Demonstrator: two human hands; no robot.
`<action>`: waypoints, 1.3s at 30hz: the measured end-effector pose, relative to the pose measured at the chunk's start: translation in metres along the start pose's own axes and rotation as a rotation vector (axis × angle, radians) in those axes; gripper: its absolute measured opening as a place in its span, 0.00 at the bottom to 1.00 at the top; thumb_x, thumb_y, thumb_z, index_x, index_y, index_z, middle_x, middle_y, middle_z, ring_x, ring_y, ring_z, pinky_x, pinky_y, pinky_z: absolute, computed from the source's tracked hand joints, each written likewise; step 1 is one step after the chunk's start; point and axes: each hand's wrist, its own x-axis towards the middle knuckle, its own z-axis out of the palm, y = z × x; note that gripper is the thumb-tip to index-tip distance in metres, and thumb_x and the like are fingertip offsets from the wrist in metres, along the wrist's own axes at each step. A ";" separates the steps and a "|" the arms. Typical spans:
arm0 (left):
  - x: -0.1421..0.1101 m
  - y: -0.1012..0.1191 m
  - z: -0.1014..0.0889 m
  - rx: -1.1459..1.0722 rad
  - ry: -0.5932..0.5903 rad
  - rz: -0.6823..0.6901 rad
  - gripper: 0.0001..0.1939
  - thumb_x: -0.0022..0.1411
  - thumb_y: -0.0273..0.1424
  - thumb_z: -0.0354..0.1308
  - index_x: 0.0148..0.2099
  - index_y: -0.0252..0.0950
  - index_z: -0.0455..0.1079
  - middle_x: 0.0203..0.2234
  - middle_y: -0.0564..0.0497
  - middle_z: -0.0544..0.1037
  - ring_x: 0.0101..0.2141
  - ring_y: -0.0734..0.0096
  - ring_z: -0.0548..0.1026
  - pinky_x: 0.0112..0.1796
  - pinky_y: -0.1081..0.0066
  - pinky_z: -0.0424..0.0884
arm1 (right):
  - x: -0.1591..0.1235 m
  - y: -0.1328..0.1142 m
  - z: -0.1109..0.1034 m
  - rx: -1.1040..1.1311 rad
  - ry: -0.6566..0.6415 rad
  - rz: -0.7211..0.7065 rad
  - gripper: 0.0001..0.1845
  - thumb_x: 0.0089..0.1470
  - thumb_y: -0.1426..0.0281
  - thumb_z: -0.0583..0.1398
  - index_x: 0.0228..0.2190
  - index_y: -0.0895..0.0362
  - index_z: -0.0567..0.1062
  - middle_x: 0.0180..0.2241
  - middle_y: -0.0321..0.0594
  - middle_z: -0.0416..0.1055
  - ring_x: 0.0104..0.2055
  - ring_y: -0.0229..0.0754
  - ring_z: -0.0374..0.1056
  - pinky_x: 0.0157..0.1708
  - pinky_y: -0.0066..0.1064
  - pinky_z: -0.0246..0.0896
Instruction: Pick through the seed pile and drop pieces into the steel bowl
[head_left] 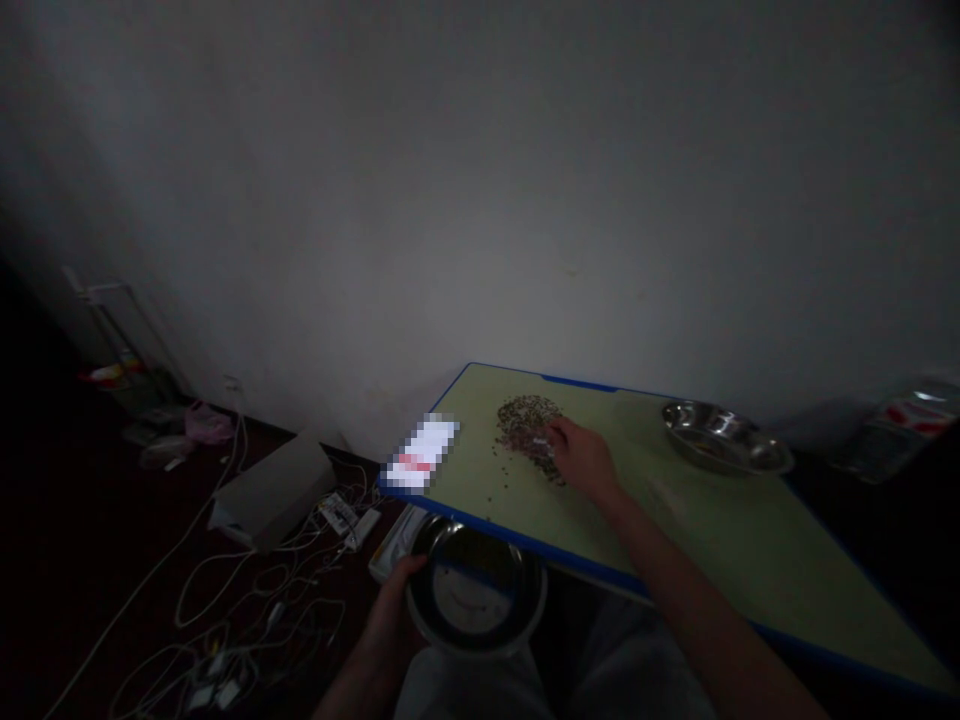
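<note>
A round metal bowl point(480, 655) rests by my lap, below the near edge of the table. My left hand point(397, 590) grips its left rim; small dark grains lie inside it. On the yellow-green tabletop with blue edging point(600, 540), a spread of small dark brown grains point(529, 408) lies left of the middle. My right hand point(585, 455) is at the right side of those grains, its fingers closed over a small clear or shiny thing that is too blurred to name.
A second metal bowl point(724, 440) sits at the table's right. A bright, blurred-out phone-like rectangle point(421, 455) lies on the left corner. Tangled white cables point(225, 650), a power strip point(364, 530) and a grey box point(274, 490) are on the floor. A wall point(562, 200) rises behind.
</note>
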 end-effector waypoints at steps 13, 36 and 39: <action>0.001 -0.003 0.001 -0.010 -0.003 0.003 0.11 0.51 0.34 0.59 0.34 0.32 0.75 0.22 0.47 0.82 0.37 0.55 0.79 0.40 0.63 0.70 | -0.016 -0.007 -0.001 0.027 -0.030 -0.063 0.14 0.61 0.68 0.50 0.39 0.56 0.74 0.36 0.43 0.77 0.36 0.43 0.71 0.34 0.29 0.56; -0.005 -0.006 0.010 -0.002 0.015 0.048 0.08 0.52 0.33 0.60 0.29 0.32 0.75 0.20 0.49 0.82 0.33 0.58 0.80 0.38 0.66 0.70 | -0.044 -0.017 0.004 -0.040 0.036 -0.233 0.14 0.60 0.72 0.50 0.38 0.57 0.75 0.38 0.44 0.76 0.37 0.42 0.72 0.38 0.29 0.61; 0.000 -0.008 0.007 -0.007 0.019 0.040 0.07 0.51 0.33 0.60 0.28 0.33 0.74 0.18 0.51 0.81 0.30 0.60 0.79 0.36 0.66 0.70 | -0.048 -0.018 0.002 -0.039 0.029 -0.256 0.13 0.60 0.73 0.51 0.39 0.57 0.75 0.38 0.44 0.76 0.37 0.42 0.72 0.38 0.29 0.62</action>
